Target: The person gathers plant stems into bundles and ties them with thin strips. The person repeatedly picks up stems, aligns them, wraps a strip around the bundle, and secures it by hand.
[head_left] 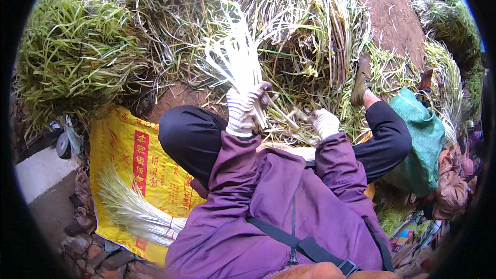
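Observation:
My left hand (239,112), in a striped knit glove with dark fingertips, grips a bunch of pale leafy stalks (244,56). The cut ends poke out below the fist, and the leaves fan out away from me, washed out by bright light. My right hand (324,123) wears a similar glove and is curled over the loose plant litter (285,114) between my legs. Its fingertips are blurred, so whether a stalk is in them is unclear. Just beyond both hands rises a large heap of cut stalks and leaves (294,38).
A tied bundle of whitish stalks (143,217) lies on a yellow printed sack (112,131) at my left. Green leaves are piled (77,54) at the far left. A green woven sack (420,143) stands by my right knee. Broken bricks (97,255) lie lower left, below a concrete block (46,174).

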The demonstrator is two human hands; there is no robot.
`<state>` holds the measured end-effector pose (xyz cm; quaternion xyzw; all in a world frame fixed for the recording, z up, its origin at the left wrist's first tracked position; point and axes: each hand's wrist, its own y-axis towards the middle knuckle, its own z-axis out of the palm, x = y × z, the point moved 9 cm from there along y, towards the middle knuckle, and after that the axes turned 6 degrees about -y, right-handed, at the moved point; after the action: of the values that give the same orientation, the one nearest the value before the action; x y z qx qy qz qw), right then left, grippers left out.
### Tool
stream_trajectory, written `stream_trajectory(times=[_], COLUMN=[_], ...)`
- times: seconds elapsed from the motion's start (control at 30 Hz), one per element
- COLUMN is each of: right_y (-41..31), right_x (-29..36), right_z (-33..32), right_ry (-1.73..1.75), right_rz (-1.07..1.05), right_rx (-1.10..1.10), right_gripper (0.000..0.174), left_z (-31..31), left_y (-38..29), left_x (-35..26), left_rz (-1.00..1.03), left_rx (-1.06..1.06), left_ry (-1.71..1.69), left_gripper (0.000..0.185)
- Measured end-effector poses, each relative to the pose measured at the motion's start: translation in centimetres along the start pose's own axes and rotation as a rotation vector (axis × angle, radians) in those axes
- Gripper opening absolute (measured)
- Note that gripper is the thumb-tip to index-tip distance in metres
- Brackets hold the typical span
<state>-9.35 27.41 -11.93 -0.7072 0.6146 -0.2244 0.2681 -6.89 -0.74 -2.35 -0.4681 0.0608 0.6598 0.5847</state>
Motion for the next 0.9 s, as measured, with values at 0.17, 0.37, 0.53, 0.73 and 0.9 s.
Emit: stream_trajectory(times=[0.17,0.37,0.53,0.73,0.9], right_y=[-5.7,-3.9,0.1,-1.0,2.9], right_x=[8.0,5.2,-3.0,5.6,14.0], right_z=[-6.3,2.2,-0.8,-13.4,-18.3], right_ry=[1.310,1.001,0.027,1.051,1.209], right_rz=[-0.554,-0.197,0.086,-0.361,-0.497], right_rx=[0.239,0.570,-0.016,-0.306,-0.190], right_gripper=[0.039,0.039,0.035,0.033,0.037], left_z=[0.3,-1.3,-0.7,0.5,0.5], left_y=[-0.1,0.0,-0.3,-1.2,-1.5], left_x=[1.0,-1.3,-1.0,0.5,0.8], left_rz=[-0.079,0.075,0.138,0.046,-0.032], left_rx=[0.007,-0.031,-0.021,-0.013,0.016], left_ry=[-0.096,-0.101,-0.018,0.133,0.110], left_gripper=[0.009,0.012,0.009,0.008,0.011])
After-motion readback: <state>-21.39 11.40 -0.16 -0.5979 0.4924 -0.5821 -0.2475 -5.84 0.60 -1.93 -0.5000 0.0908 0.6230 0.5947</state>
